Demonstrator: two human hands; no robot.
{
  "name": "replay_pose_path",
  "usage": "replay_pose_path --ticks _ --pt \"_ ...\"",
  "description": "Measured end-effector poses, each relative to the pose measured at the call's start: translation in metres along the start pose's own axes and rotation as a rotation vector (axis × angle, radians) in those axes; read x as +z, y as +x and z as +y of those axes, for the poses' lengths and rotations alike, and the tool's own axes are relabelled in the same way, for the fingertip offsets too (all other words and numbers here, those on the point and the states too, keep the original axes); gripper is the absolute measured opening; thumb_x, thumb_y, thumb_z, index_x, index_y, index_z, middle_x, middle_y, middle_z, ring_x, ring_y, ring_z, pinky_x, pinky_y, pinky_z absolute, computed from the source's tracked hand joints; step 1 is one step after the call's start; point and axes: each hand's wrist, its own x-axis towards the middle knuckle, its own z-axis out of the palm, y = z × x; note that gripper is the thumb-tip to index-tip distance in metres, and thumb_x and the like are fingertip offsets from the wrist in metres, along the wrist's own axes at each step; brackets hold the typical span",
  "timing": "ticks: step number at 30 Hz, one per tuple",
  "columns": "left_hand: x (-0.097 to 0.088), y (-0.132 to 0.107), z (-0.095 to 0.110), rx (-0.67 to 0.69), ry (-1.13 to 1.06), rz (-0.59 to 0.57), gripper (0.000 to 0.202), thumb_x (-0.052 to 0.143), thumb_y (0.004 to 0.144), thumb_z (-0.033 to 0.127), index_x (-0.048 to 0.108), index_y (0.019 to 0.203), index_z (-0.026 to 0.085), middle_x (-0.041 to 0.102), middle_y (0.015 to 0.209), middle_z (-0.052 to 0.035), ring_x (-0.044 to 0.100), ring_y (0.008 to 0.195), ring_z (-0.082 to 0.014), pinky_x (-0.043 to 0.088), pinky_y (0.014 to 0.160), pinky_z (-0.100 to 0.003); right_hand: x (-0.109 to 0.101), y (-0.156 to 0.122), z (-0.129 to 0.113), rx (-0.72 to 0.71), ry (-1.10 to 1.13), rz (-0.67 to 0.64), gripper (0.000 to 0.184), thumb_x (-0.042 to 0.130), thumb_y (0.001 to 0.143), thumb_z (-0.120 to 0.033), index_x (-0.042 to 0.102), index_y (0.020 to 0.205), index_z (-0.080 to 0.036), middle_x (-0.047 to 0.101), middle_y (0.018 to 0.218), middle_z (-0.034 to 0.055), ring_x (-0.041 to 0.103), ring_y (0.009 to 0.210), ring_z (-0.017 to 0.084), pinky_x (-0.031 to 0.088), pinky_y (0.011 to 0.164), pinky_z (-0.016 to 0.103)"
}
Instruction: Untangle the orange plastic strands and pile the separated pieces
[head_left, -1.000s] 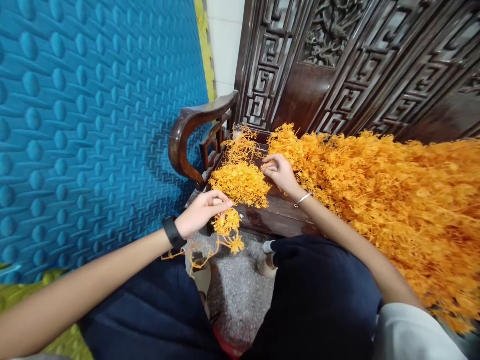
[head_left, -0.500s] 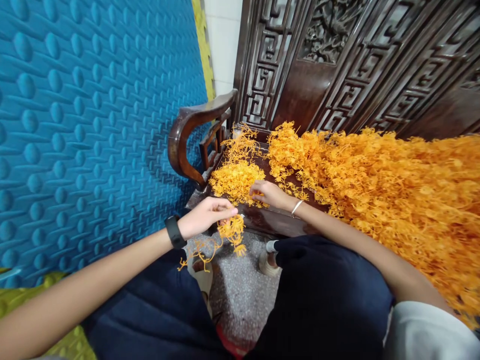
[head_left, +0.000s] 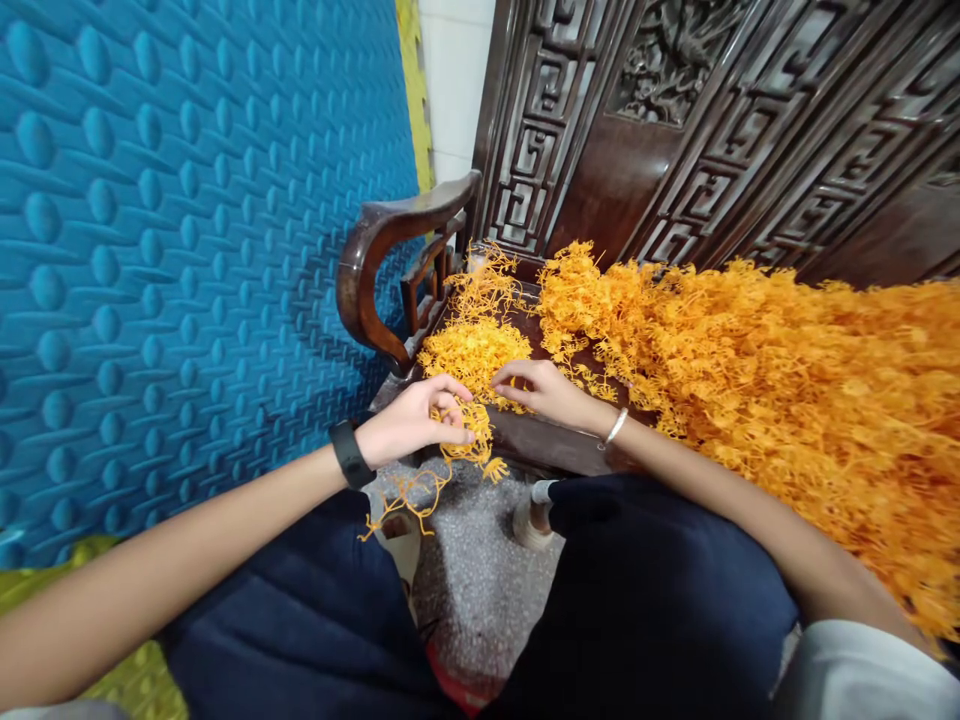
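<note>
Grip of the left hand [head_left: 416, 420] is curled loosely around an orange sprig cluster [head_left: 483, 424], thumb and index finger parted, with thin stems trailing down above the grey speckled floor [head_left: 487, 540]. To its right, the right hand [head_left: 551, 392] has bent fingers, thumb and index tips slightly apart, at the near right edge of a small orange pile [head_left: 472, 345]; whether it pinches anything I cannot tell. That pile lies on the left end of the dark wooden bench [head_left: 540, 438], near its curved armrest [head_left: 357, 280]. A large orange heap [head_left: 787, 380] spreads to the right, before the carved backrest [head_left: 615, 175].
</note>
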Motion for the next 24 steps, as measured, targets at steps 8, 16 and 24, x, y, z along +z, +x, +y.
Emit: replay_pose_path --ticks 8,16,24 --pt "-0.003 0.000 0.003 0.037 0.039 0.037 0.022 0.068 0.060 0.020 0.055 0.077 0.015 0.047 0.060 0.0065 0.044 0.057 -0.0083 0.036 0.058 -0.024 -0.013 -0.001 -0.048 -0.017 0.481 -0.120 0.027 0.067 0.075 -0.035 0.063 0.095 -0.017 0.063 0.083 0.0008 0.055 0.070 0.010 0.045 0.067 0.026" --pt "-0.006 0.001 0.005 0.111 0.145 -0.005 0.016 0.061 0.064 0.022 0.062 0.079 0.015 0.055 0.068 0.0026 0.047 0.064 -0.0113 0.037 0.064 -0.027 -0.011 0.000 -0.047 -0.100 0.561 -0.020 0.017 0.067 0.074 -0.026 0.054 0.071 -0.017 0.061 0.084 0.0010 0.056 0.079 0.011 0.044 0.079 0.030" --pt "0.001 -0.003 0.013 0.121 0.070 -0.005 0.023 0.066 0.069 0.034 0.064 0.081 0.014 0.061 0.074 0.0010 0.052 0.068 -0.0113 0.039 0.068 -0.026 0.000 0.001 -0.046 -0.127 0.655 0.120 0.024 0.064 0.078 -0.027 0.046 0.066 -0.017 0.056 0.075 -0.0006 0.053 0.072 0.009 0.043 0.071 0.027"
